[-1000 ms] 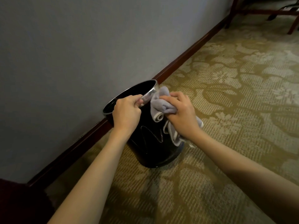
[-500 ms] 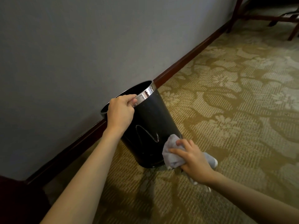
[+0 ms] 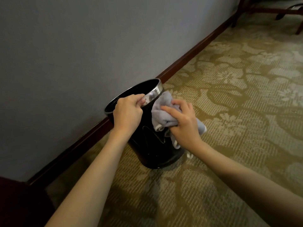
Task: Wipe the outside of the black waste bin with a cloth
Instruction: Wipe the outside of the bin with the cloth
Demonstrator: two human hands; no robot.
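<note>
The black waste bin [image 3: 152,148] with a chrome rim stands on the carpet close to the wall, tilted a little toward the wall. My left hand [image 3: 127,112] grips its near rim, fingers curled over the chrome band. My right hand [image 3: 183,123] presses a crumpled grey cloth [image 3: 161,112] against the upper right side of the bin, just below the rim. Part of the cloth hangs down behind my right wrist.
A grey wall [image 3: 82,46] with a dark red skirting board [image 3: 188,58] runs diagonally behind the bin. Patterned olive carpet [image 3: 237,95] spreads to the right. Dark wooden furniture legs [image 3: 237,13] stand at the top right. A dark red object [image 3: 14,202] fills the bottom left corner.
My right hand has swept the cloth from the bin's base back up to just under the rim. My left hand has kept its hold on the rim.
</note>
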